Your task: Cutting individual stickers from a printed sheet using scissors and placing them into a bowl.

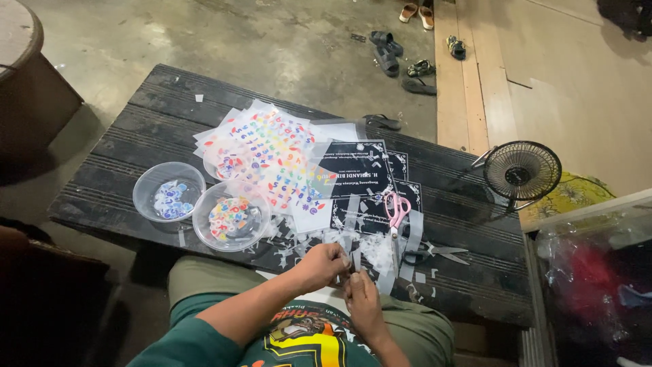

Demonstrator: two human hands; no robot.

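Head view: my left hand point(324, 264) and right hand point(363, 299) pinch a small clear strip point(354, 261) together at the bench's point(122, 146) near edge, beside the pink scissors point(396, 212), sticker bowls point(229, 216) within reach.

Single head-worn view looked steeply down and forward from above the person's lap, fairly close over dark table point(136, 136), concrete floor point(272, 41) beyond.

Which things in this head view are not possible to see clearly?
- Small piece between both hands: left hand and right hand fingers cover it, head view.
- Tiny coloured pieces in the two clear plastic bowls: too small to tell.
- Red thing in the clear plastic bag: blurred, cut by the right edge.
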